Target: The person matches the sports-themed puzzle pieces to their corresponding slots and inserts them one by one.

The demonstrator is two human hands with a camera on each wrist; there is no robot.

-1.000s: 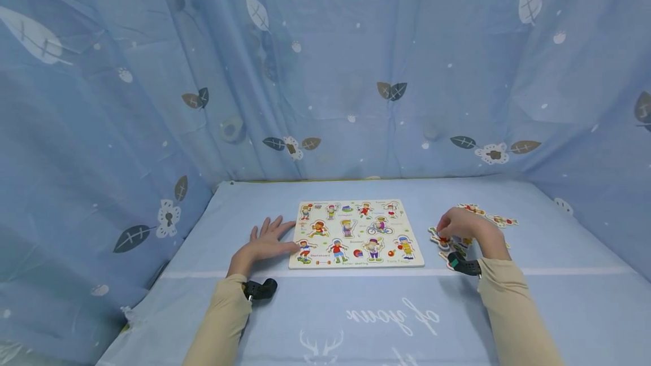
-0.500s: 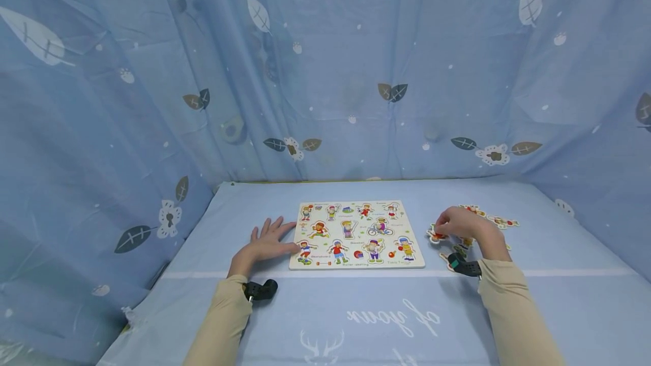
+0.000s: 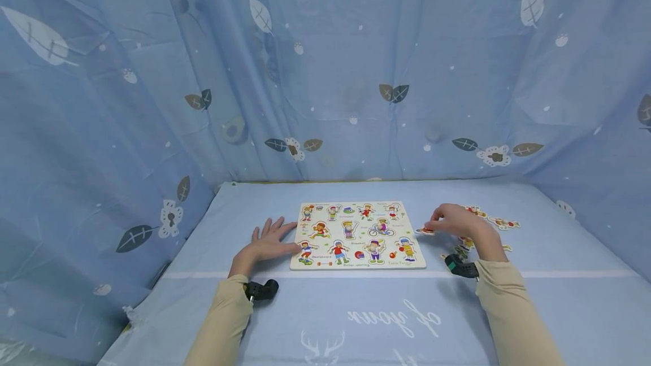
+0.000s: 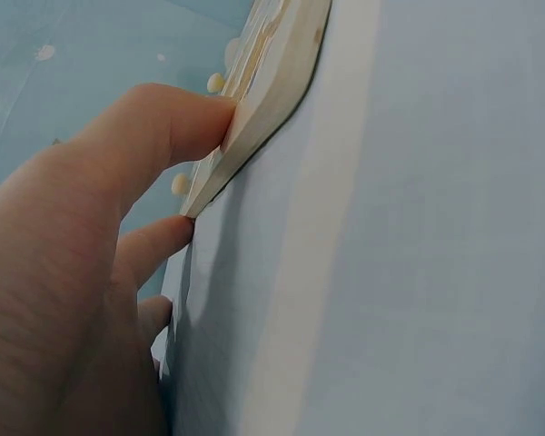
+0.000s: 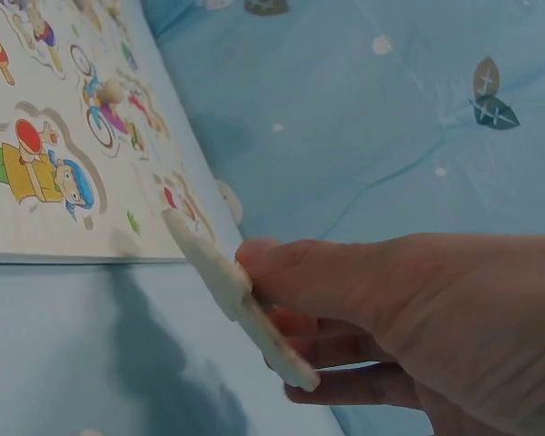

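A wooden puzzle board (image 3: 333, 237) printed with sporting children lies flat on the table. My left hand (image 3: 267, 243) rests at its left edge with fingers spread. In the left wrist view the thumb (image 4: 195, 123) touches the board's top near a corner, and another fingertip meets its side. Right of the board, my right hand (image 3: 460, 225) pinches a flat puzzle piece (image 5: 222, 282) between thumb and fingers, raised above the cloth. The piece (image 3: 425, 231) is tilted and seen nearly edge-on, so its picture is mostly hidden.
Several loose puzzle pieces (image 3: 503, 222) lie on the cloth beyond and under my right hand, some overlapping. Pale blue cloth (image 3: 325, 304) covers the table. A patterned blue curtain (image 3: 325, 72) hangs behind it and at both sides.
My right hand has lifted a puzzle piece from the loose pieces and carried it left, close to the board's right edge. My left hand has stayed in place.
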